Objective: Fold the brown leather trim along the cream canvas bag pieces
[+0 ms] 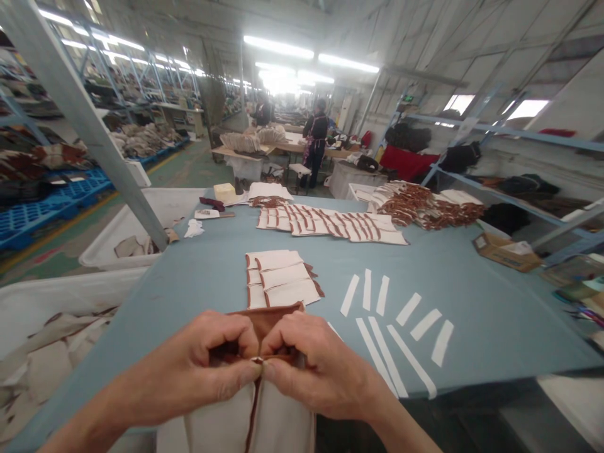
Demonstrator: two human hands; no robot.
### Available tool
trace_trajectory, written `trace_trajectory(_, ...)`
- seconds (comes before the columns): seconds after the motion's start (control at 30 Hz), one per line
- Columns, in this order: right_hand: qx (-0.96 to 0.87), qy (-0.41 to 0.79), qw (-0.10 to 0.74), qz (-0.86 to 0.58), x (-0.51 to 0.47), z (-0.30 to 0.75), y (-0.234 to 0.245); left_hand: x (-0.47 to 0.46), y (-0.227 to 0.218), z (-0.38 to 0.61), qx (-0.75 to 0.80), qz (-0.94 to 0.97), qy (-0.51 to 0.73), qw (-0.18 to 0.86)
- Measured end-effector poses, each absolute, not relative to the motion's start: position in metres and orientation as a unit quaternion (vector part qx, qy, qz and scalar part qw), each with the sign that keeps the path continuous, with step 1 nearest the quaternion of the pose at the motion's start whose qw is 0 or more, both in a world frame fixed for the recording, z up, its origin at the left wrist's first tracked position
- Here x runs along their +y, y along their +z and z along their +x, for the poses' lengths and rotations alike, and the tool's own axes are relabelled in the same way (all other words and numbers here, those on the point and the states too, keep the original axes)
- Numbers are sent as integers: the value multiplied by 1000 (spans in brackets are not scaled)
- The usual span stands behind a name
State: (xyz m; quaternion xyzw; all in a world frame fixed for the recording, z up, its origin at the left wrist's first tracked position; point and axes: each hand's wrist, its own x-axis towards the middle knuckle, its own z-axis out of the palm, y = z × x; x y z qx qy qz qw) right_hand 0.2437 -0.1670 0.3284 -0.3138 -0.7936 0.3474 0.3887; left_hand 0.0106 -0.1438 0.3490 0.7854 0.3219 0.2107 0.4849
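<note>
Both my hands grip one cream fabric piece with brown trim (278, 415) at the near edge of the blue-grey table (472, 302). My left hand (207, 365) is closed, pinching the brown top edge from the left. My right hand (316, 365) is closed too, pinching the same edge from the right, thumbs meeting at the middle seam. Just beyond my hands lies a small stack of similar cream pieces (280, 280).
White strips (401, 327) lie to the right on the table. A long row of cream pieces (330, 223) and a heap of trimmed ones (419, 204) sit farther back. White bins (136, 233) stand left, a cardboard box (504, 251) right. A person (315, 145) stands in the distance.
</note>
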Motion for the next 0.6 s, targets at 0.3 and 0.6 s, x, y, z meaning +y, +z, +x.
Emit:
trace_trajectory(0.3,-830,216,364,-365,-172,243,329,-147,348,7,326,890,206,244)
trace_trajectory(0.6,-813,160,417,-374,-171,242,335,-158,346,13,334,880,250,225)
